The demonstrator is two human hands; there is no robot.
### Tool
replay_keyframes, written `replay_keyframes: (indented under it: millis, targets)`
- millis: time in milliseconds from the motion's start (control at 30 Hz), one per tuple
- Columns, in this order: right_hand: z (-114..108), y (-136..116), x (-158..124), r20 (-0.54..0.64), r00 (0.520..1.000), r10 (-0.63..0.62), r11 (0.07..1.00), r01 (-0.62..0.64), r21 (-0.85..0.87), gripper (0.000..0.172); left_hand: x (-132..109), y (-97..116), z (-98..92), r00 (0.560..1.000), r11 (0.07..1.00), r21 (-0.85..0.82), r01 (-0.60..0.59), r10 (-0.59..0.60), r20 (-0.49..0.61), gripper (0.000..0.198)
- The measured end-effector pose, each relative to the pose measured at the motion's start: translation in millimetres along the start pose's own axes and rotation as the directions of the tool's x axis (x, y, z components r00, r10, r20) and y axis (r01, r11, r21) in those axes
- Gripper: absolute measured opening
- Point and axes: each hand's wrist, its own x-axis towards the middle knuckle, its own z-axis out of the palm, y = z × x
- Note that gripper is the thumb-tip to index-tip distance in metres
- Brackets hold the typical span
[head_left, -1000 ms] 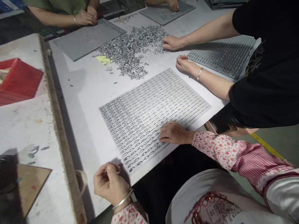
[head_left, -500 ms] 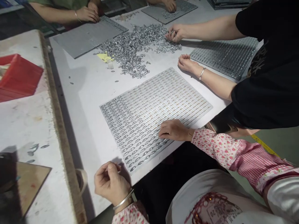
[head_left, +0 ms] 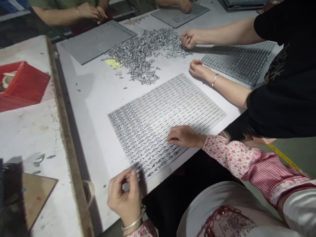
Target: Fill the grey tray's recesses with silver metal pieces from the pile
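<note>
A thin grey sheet (head_left: 172, 112) with rows of leaf-shaped slots lies in front of me; silvery leaf-shaped pieces (head_left: 150, 144) sit in the slots along its left and near sides. At its near left corner is my left hand (head_left: 125, 196), thumb and forefinger pinched together; what is between them, if anything, I cannot make out. My right hand (head_left: 185, 136) rests over the near edge of the sheet, fingers curled and pressed together, their tips hidden from view.
A heap of loose silvery pieces (head_left: 145, 52) lies beyond the sheet, beside a yellow scrap (head_left: 113, 63). A co-worker's hands (head_left: 197, 68) reach in from the right by another filled sheet (head_left: 239, 61). A red bin (head_left: 27, 82) stands on the left table.
My left hand has moved up and right to the sheet's corner, and its thumb and forefinger now pinch there. My right hand has hardly moved. A co-worker's far hand has drawn back slightly.
</note>
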Motion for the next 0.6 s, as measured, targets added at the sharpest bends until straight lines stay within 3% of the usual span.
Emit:
replay_keyframes:
  millis: [100, 200, 267, 400, 600]
  targets:
    - [6, 3, 1, 0.016, 0.999, -0.046, 0.998, 0.047, -0.037, 0.019, 4, 24, 9.2, 0.939, 0.962, 0.029, -0.271, 0.258, 0.228, 0.012]
    - [11, 5, 1, 0.016, 0.998, -0.063, 0.995, 0.064, -0.071, 0.021, 7, 35, 26.1, 0.857, 0.924, 0.071, -0.376, 0.317, 0.406, 0.016]
    - [13, 5, 1, 0.019, 0.997, -0.078, 0.994, 0.079, -0.082, 0.021, 6, 35, 35.8, 0.824, 0.906, 0.108, -0.409, 0.316, 0.470, 0.018]
    - [12, 3, 2, 0.028, 0.997, -0.074, 0.993, 0.077, -0.092, 0.022, 5, 30, 45.2, 0.795, 0.876, 0.156, -0.456, 0.322, 0.514, 0.018]
    - [9, -1, 2, 0.039, 0.998, -0.051, 0.995, 0.054, -0.079, 0.022, 4, 30, 50.1, 0.801, 0.837, 0.212, -0.504, 0.361, 0.478, 0.015]
